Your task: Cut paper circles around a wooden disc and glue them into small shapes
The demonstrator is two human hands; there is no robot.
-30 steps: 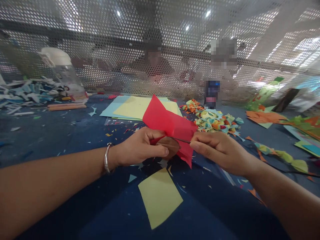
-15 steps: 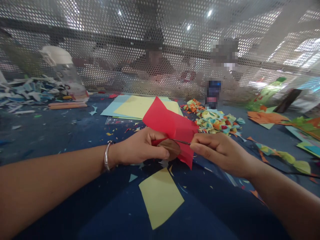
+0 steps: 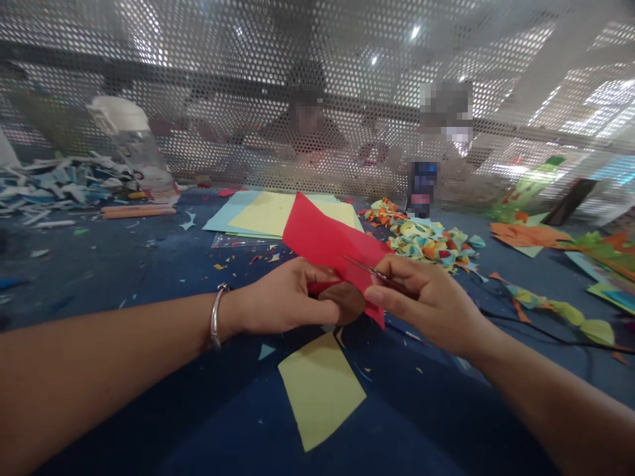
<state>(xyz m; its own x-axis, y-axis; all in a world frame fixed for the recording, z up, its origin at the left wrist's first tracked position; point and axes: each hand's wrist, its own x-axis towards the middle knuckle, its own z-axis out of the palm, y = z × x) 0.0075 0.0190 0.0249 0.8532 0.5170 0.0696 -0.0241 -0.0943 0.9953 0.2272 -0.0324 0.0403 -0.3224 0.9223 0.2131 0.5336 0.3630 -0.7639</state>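
My left hand (image 3: 282, 297) is closed on a sheet of red paper (image 3: 325, 231), its thumb pressed over a brown round disc (image 3: 351, 303) at the paper's near edge. In my right hand (image 3: 429, 297) is a pair of scissors (image 3: 366, 267); its thin pointed blades lie over the red paper, while the handles are hidden by my fingers. My right thumb is close to the paper's right side. Below both hands, a pale yellow paper piece (image 3: 322, 390) lies on the dark blue table.
Yellow and light blue sheets (image 3: 238, 208) are stacked behind the paper. A heap of cut coloured pieces (image 3: 426, 241) is at right, a white-lidded bottle (image 3: 141, 158) at left. A black cable (image 3: 536, 329) crosses the right side. A perforated screen (image 3: 218, 125) stands behind.
The scissors have swung so their tips point further up over the red paper. My right hand has moved slightly left; the red paper and disc have shifted and tilted a little.
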